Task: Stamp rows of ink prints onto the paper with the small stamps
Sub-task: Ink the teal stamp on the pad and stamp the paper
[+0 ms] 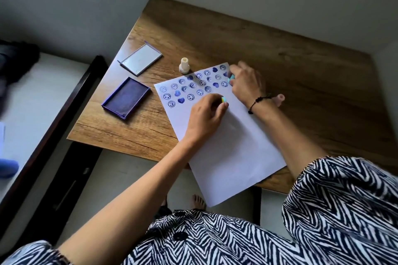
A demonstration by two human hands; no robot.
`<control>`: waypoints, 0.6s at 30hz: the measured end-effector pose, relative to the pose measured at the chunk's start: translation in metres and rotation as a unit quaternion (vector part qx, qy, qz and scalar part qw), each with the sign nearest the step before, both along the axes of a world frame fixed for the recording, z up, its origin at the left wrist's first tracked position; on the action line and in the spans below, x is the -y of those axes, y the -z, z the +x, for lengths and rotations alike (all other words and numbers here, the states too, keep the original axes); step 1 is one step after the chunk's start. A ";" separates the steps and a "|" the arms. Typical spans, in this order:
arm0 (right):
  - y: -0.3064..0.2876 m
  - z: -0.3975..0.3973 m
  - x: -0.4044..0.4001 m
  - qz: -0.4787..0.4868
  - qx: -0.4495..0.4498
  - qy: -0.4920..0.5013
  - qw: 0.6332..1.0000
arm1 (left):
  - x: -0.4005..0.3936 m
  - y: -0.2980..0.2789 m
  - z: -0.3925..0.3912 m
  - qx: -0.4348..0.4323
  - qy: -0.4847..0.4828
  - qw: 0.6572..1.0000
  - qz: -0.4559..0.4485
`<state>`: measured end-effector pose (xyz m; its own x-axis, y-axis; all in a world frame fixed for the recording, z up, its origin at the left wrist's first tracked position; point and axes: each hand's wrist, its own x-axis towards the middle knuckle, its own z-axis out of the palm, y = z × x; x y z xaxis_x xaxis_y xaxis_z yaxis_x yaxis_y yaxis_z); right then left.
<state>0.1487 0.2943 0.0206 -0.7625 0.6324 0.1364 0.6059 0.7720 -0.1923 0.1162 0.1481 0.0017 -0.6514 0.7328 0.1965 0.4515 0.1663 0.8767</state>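
Observation:
A white paper (232, 146) lies slanted on the wooden table (237, 34), its far end covered with rows of blue smiley and heart prints (193, 86). My left hand (204, 114) presses a small yellow-and-blue stamp (224, 99) onto the paper just below the printed rows. At the paper's far right corner, my right hand (245, 84) grips a light blue stamp (232, 77) beside the prints. A cream stamp (184, 65) stands upright off the paper's far edge. The open blue ink pad (126, 97) lies to the left of the paper.
The ink pad's lid (140, 58) lies open side up behind the pad. A pink stamp (280, 99) lies on the table behind my right wrist. A dark bed frame (64, 105) runs along the table's left side. The paper's near corner hangs over the table's front edge.

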 end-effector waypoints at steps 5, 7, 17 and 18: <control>-0.019 0.004 -0.007 -0.089 -0.036 0.010 0.995 | 0.002 -0.002 0.001 0.020 0.000 1.000 -0.006; -0.034 0.013 -0.012 -0.160 -0.127 0.051 0.978 | 0.002 -0.003 0.000 0.030 0.003 0.999 -0.008; -0.051 0.046 0.019 -0.362 -0.290 0.134 0.876 | 0.003 -0.012 -0.014 0.227 0.005 0.972 0.056; -0.049 0.046 0.026 -0.383 -0.294 0.119 0.868 | 0.004 -0.015 -0.014 0.253 0.010 0.964 0.076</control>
